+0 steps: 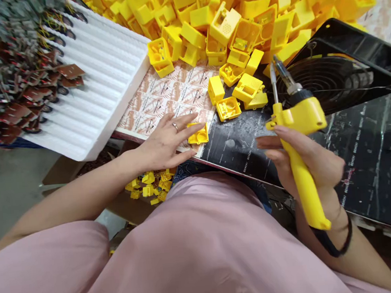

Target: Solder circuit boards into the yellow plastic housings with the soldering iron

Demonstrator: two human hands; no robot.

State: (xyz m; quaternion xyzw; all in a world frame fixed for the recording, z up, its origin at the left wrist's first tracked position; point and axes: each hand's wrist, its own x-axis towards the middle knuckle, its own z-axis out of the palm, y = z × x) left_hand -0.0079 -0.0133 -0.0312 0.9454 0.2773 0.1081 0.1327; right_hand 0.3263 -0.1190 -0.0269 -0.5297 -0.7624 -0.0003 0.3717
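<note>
My left hand (170,139) lies at the bench edge with its fingers spread, a ring on one of them. Its fingertips rest at a small open yellow plastic case (200,138), partly covering it. In my right hand (313,163), raised above the bench, is a yellow soldering gun (301,168). The gun's metal tip and feed tube point up and away from me. Just beyond my left hand, several yellow cases (228,108) lie loose, some showing their hollow insides.
A large heap of yellow cases (225,24) fills the back. At left, a ribbed white foam tray (105,72) carries many circuit boards (15,108) with wires. A black fan (333,73) stands at right. Below the bench edge sits a box with more yellow cases (148,190).
</note>
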